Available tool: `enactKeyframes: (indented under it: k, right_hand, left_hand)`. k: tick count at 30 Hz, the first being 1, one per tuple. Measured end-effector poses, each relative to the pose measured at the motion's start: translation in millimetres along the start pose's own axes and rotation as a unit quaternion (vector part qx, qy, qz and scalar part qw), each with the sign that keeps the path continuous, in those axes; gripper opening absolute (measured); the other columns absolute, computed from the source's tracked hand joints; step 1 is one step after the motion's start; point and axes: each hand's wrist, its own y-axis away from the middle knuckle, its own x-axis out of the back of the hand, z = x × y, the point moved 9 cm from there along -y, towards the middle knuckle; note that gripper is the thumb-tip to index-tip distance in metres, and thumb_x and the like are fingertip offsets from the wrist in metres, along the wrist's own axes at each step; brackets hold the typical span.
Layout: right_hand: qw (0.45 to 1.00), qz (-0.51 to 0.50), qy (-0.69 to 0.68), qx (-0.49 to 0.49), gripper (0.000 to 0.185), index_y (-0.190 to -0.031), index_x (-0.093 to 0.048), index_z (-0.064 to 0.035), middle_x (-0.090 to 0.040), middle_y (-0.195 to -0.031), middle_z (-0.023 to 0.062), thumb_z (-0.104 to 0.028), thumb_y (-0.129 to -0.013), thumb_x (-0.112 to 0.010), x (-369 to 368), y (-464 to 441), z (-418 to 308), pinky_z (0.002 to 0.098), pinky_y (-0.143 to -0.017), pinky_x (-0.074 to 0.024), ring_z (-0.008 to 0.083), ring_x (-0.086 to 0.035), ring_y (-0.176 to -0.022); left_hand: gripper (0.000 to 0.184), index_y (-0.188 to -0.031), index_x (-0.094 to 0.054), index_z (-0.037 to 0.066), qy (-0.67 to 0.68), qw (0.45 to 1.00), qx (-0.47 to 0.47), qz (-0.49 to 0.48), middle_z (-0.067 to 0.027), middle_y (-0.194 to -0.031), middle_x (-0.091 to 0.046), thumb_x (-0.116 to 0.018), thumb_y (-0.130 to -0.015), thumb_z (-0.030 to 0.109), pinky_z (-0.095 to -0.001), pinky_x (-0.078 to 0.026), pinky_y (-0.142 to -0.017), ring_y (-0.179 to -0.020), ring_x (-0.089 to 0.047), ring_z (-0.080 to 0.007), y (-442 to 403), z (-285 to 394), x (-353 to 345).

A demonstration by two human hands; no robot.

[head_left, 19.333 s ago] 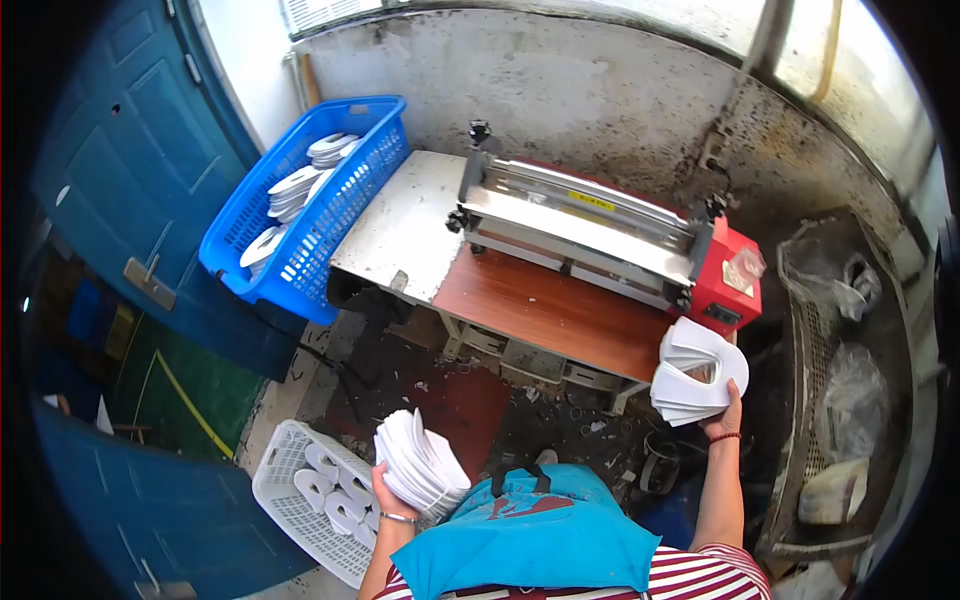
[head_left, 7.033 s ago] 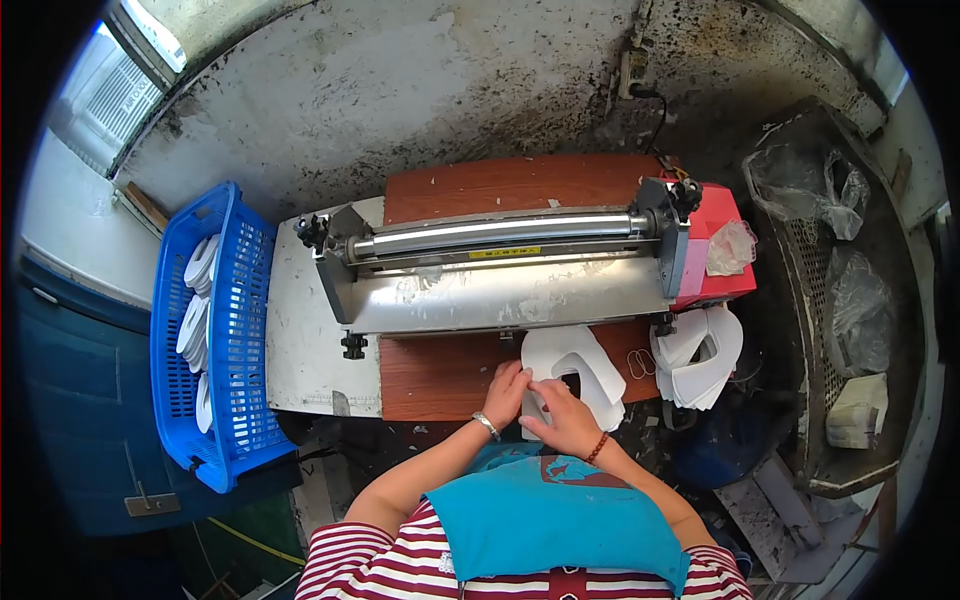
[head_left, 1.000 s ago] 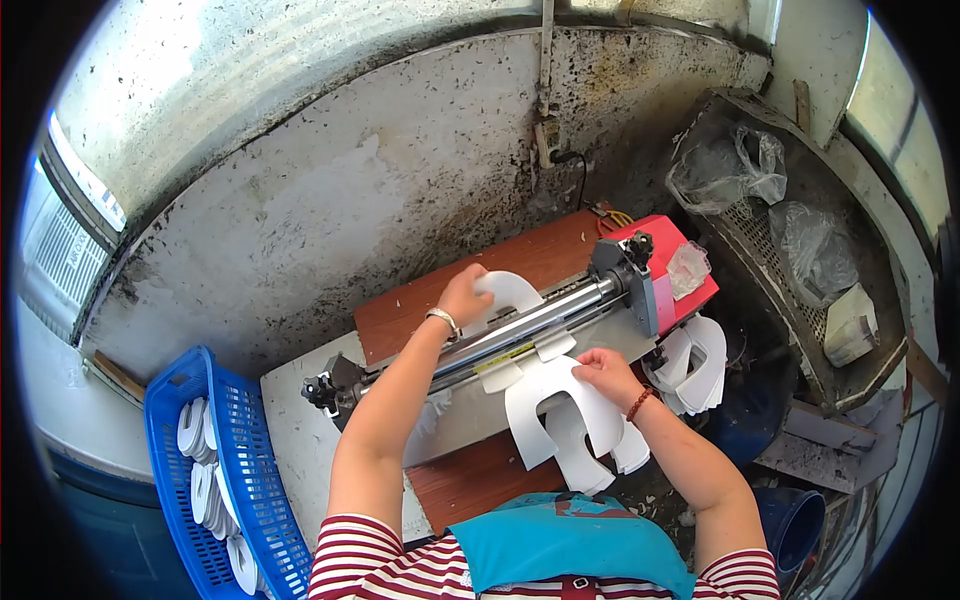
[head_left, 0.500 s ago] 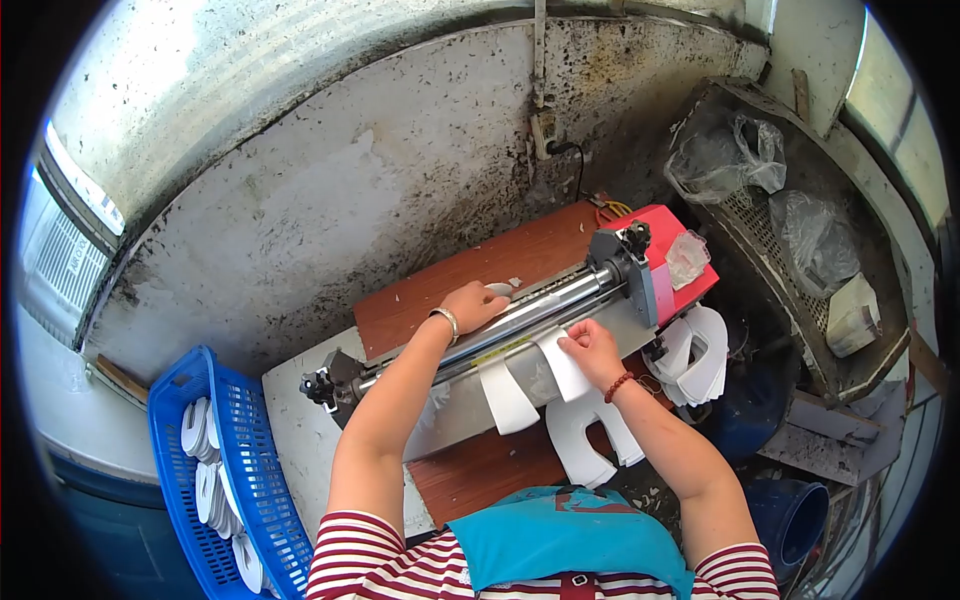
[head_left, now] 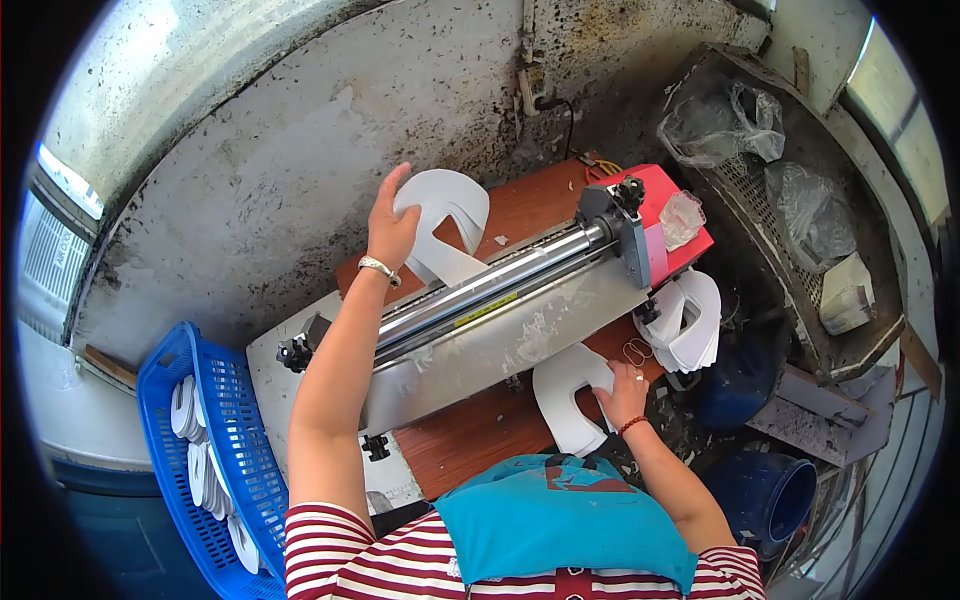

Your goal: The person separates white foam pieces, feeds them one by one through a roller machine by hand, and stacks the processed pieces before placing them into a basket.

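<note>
While rear white cutout (head_left: 462, 190) touches left fingers (head_left: 410, 214), right fingers (head_left: 624, 378) touch front cutouts (head_left: 560, 385).

Upper body: short-sleeved shirt (head_left: 345, 555), dark red and white stripes. Over it, bright teal apron (head_left: 560, 520), brownish-red printed patch at its far end; dark red strip with small light fitting at its near edge. Left wrist: silver-coloured bracelet (head_left: 380, 270). Right wrist: bracelet of reddish-brown beads (head_left: 633, 425). Right hand (head_left: 624, 392): light-coloured ring on a finger.

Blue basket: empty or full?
Partly full. The blue basket holds stacks of white cutouts, with bare blue mesh showing beside them inside.
</note>
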Motion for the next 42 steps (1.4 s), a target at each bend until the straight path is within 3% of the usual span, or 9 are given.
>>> enactKeyframes:
  k: [3,8,13,21,25,31,35,39,42]
  right_hand:
    - [1.0,0.017,0.001,-0.002,0.049,-0.105,-0.053,-0.0067,-0.055,-0.103,0.0112,-0.017,-0.063,-0.076,5.2,-0.3,-2.7,0.0444,-0.082,-0.0392,0.0309,-0.051,-0.099]
    - [0.992,0.013,-0.116,0.044,0.034,-0.092,-0.05,-0.0052,-0.057,-0.092,0.0138,-0.008,-0.066,-0.073,12.9,6.6,-7.3,0.0405,-0.074,-0.0452,0.0336,-0.056,-0.086]
    - [0.97,-0.04,-0.234,0.046,0.035,-0.1,-0.054,-0.0031,-0.062,-0.095,0.0153,-0.007,-0.07,-0.07,71.4,18.7,-23.0,0.0385,-0.072,-0.0502,0.033,-0.062,-0.083]
    - [0.849,-0.196,-0.491,-0.016,0.036,-0.107,-0.059,0.0033,-0.065,-0.092,0.0071,-0.019,-0.081,-0.069,107.1,-3.8,-65.7,0.0272,-0.072,-0.0504,0.0111,-0.061,-0.081]
    - [0.78,-0.233,-0.573,-0.096,0.033,-0.106,-0.059,0.0048,-0.065,-0.094,0.0092,-0.02,-0.084,-0.065,45.0,-29.0,-68.6,0.0266,-0.071,-0.051,0.0117,-0.062,-0.08]
    - [0.761,-0.31,-0.549,-0.151,0.032,-0.103,-0.06,0.0052,-0.065,-0.09,0.0084,-0.022,-0.086,-0.063,23.1,-54.3,-89.4,0.0266,-0.066,-0.0512,0.0117,-0.062,-0.074]
    - [0.79,-0.322,-0.502,-0.147,0.035,-0.096,-0.062,0.0033,-0.064,-0.082,0.006,-0.031,-0.087,-0.061,-5.6,-74.5,-87.8,0.0245,-0.059,-0.0472,0.009,-0.058,-0.068]
    - [0.757,-0.297,-0.569,-0.119,0.022,-0.09,-0.061,0.0011,-0.061,-0.079,0.0031,-0.02,-0.084,-0.061,10.9,-65.9,-83.1,0.0233,-0.059,-0.0456,0.0077,-0.055,-0.065]
    - [0.781,-0.269,-0.544,-0.148,0.018,-0.088,-0.06,0.0014,-0.061,-0.079,0.004,-0.015,-0.082,-0.062,17.4,-58.8,-67.1,0.0232,-0.057,-0.0446,0.0073,-0.055,-0.066]
  left_hand:
    - [0.064,-0.139,-0.039,0.02,0.044,0.999,0.008,0.016,-0.0108,-0.134,-0.048,-0.049,-0.08,-0.002,-0.0307,-0.038,-0.097,-0.116,-0.05,-0.0199,4.6,8.9,8.7]
    - [0.044,-0.121,-0.06,0.015,0.085,0.991,0.097,-0.036,0.0011,-0.087,-0.063,-0.045,-0.082,-0.002,-0.0211,-0.042,-0.058,-0.064,-0.049,-0.0032,7.5,-6.9,9.5]
    - [0.038,-0.112,-0.066,0.012,0.104,0.992,0.068,-0.034,0.0064,-0.066,-0.055,-0.043,-0.084,0.0,-0.02,-0.033,-0.047,-0.051,-0.037,-0.0014,9.2,-8.9,8.7]
    - [0.022,-0.095,-0.067,0.009,-0.223,0.957,-0.184,0.014,-0.0081,-0.103,-0.061,-0.054,-0.08,0.001,-0.0348,-0.048,-0.066,-0.075,-0.062,-0.0264,20.9,52.1,-6.5]
    - [0.023,-0.098,-0.067,0.012,-0.334,0.907,-0.218,-0.134,-0.009,-0.109,-0.06,-0.052,-0.08,0.006,-0.0405,-0.048,-0.076,-0.088,-0.061,-0.0268,42.2,38.7,-61.2]
    - [0.039,-0.109,-0.062,0.007,-0.238,0.867,0.037,-0.436,-0.0151,-0.121,-0.053,-0.039,-0.089,0.032,-0.038,-0.039,-0.095,-0.111,-0.05,-0.032,71.7,-28.5,-119.8]
    - [0.041,-0.109,-0.062,0.006,-0.217,0.878,0.081,-0.418,-0.0168,-0.124,-0.051,-0.042,-0.088,0.036,-0.0373,-0.038,-0.097,-0.114,-0.049,-0.0311,63.3,-31.3,-127.2]
    - [0.037,-0.11,-0.059,0.005,-0.118,0.925,0.136,-0.335,-0.0206,-0.11,-0.059,-0.053,-0.082,0.028,-0.038,-0.043,-0.089,-0.103,-0.056,-0.0333,41.9,-41.8,-110.4]
    - [0.037,-0.115,-0.057,0.01,-0.103,0.983,0.085,-0.128,-0.0187,-0.103,-0.062,-0.052,-0.078,0.012,-0.0389,-0.046,-0.085,-0.095,-0.06,-0.0342,9.6,-24.5,-62.3]
